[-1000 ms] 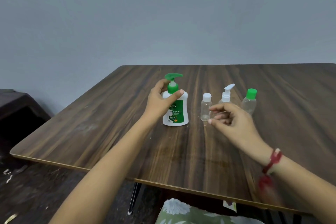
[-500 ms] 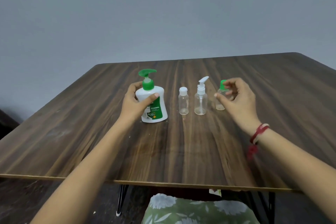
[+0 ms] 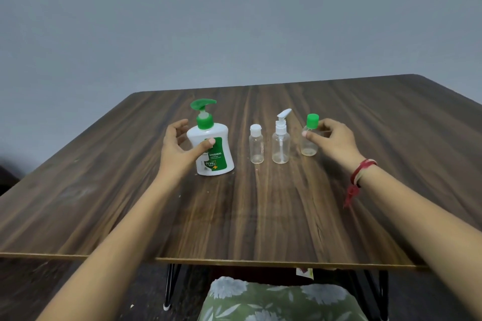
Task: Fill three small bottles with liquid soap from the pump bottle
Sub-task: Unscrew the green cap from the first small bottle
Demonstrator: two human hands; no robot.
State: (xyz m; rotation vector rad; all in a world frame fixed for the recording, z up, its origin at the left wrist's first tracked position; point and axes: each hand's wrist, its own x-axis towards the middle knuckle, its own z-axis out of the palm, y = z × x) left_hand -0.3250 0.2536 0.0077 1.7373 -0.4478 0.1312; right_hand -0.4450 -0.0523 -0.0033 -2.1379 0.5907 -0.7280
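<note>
The right hand pinches the upright green-capped clear plastic bottle, standing well right of the white green-pumped soap bottle that the left hand grips.

We see through one wide-angle camera worn on the head, facing forward and down over the bench. Its near edge crosses low in frame, our lap beneath; the wall fills the upper third. The left hand and right hand sit mid-frame, at the ends of our outstretched arms.
</note>
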